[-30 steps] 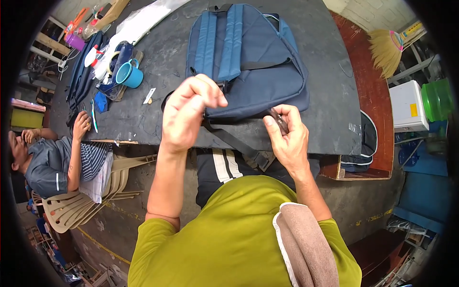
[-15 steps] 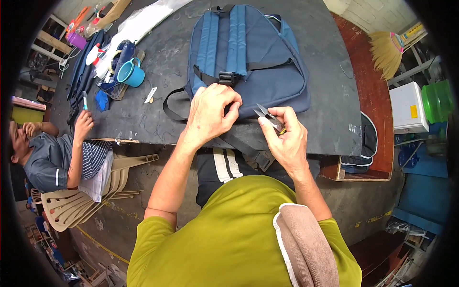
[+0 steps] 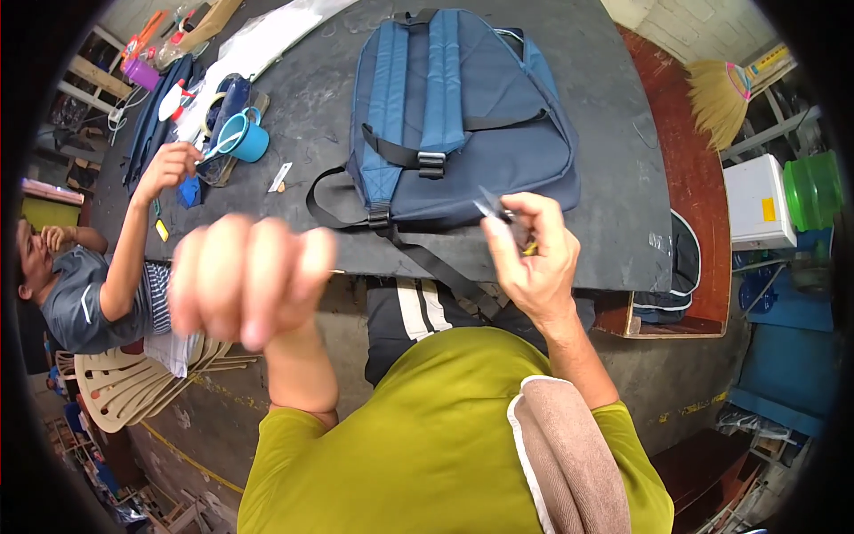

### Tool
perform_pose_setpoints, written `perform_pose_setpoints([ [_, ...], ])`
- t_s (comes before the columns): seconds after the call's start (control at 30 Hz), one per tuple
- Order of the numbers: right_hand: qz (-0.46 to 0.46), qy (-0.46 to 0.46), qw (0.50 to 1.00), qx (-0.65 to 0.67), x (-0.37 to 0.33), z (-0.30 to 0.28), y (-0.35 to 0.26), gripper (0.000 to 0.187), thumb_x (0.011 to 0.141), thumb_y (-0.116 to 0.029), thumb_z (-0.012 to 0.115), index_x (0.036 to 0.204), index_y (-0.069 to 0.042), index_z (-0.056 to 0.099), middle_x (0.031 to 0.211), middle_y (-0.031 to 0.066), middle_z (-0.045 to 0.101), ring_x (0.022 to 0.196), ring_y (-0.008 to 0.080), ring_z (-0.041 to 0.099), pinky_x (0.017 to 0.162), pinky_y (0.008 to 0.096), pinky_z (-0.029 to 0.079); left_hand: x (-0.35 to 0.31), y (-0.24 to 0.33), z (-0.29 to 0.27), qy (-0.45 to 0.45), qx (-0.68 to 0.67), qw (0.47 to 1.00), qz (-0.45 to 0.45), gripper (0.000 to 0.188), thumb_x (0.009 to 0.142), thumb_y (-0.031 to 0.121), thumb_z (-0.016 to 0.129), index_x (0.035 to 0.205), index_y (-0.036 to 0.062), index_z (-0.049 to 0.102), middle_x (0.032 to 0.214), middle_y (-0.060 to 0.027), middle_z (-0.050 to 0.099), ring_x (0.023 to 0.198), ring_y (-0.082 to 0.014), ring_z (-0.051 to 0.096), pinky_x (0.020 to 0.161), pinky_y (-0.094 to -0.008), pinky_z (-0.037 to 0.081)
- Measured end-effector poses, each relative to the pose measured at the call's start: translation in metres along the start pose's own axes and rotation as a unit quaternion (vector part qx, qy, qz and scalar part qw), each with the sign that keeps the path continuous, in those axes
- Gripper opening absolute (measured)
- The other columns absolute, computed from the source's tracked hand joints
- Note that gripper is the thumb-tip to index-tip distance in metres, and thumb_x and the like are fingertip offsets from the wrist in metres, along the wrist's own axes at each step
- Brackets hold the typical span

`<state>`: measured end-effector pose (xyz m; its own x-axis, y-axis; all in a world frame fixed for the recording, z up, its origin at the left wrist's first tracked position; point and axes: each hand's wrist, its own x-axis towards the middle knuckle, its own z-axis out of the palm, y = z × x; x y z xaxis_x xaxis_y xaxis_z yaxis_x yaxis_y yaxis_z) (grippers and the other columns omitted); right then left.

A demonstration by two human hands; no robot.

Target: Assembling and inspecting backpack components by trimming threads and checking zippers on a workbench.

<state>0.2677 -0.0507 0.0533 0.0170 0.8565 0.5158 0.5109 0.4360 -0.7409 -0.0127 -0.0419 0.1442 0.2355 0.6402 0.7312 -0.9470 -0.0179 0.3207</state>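
Note:
A blue backpack (image 3: 498, 169) lies on the dark table, its padded straps (image 3: 442, 80) facing up. From its near end a black webbing strap (image 3: 436, 267) runs over the table's edge. My right hand (image 3: 540, 258) is closed on a pair of thread snips (image 3: 498, 214), blades pointing up and left beside the bag's near corner. My left hand (image 3: 252, 278) is lifted off the backpack, over the table's near edge. It is blurred, with fingers curled in; whatever they may hold is hidden.
At left a seated co-worker's hand (image 3: 169, 169) holds a thin pale tool by a blue mug (image 3: 245, 138). A spray bottle (image 3: 174, 102) and tape stand near. Plastic chairs (image 3: 133, 387) are at lower left. A reddish wooden bench (image 3: 703, 303) borders the table's right side.
My left hand has left the backpack's buckle and swung left and up. The right hand has barely moved with the snips. The co-worker's hand has risen toward the mug.

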Motion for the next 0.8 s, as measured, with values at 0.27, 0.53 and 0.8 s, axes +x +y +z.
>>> perform_pose_setpoints([
  [0.27, -0.117, -0.044, 0.988, -0.095, 0.048, 0.025, -0.001, 0.058, 0.082, -0.028, 0.098, 0.132, -0.012, 0.071, 0.091, 0.0022, 0.073, 0.076, 0.0212, 0.066, 0.085, 0.0387, 0.049, -0.010, -0.030, -0.059, 0.188, 0.730, 0.649, -0.102, 0.009, 0.108, 0.002, 0.068, 0.112, -0.0017, 0.074, 0.103, -0.0056, 0.076, 0.098, -0.0125, 0.072, 0.086, -0.0290, 0.056],
  [0.53, -0.135, -0.046, 0.989, -0.021, 0.050, 0.048, 0.040, 0.031, 0.083, -0.009, 0.090, 0.112, -0.012, 0.079, 0.091, 0.0025, 0.079, 0.086, 0.0245, 0.074, 0.090, 0.0384, 0.051, 0.035, -0.074, -0.173, 0.060, 0.895, 0.408, -0.167, 0.031, 0.098, 0.020, 0.080, 0.128, 0.0128, 0.082, 0.123, -0.0133, 0.076, 0.117, -0.0349, 0.070, 0.104, -0.0472, 0.055],
  [0.8, 0.082, -0.052, 0.964, 0.249, 0.007, 0.059, 0.084, 0.034, 0.100, -0.001, 0.079, 0.129, -0.006, 0.062, 0.117, 0.0068, 0.069, 0.092, 0.0149, 0.069, 0.089, 0.0287, 0.054, 0.040, -0.095, -0.177, 0.151, 0.520, 0.804, -0.246, 0.028, 0.109, 0.031, 0.070, 0.091, 0.0087, 0.070, 0.092, -0.0034, 0.069, 0.102, -0.0269, 0.065, 0.092, -0.0443, 0.049],
])
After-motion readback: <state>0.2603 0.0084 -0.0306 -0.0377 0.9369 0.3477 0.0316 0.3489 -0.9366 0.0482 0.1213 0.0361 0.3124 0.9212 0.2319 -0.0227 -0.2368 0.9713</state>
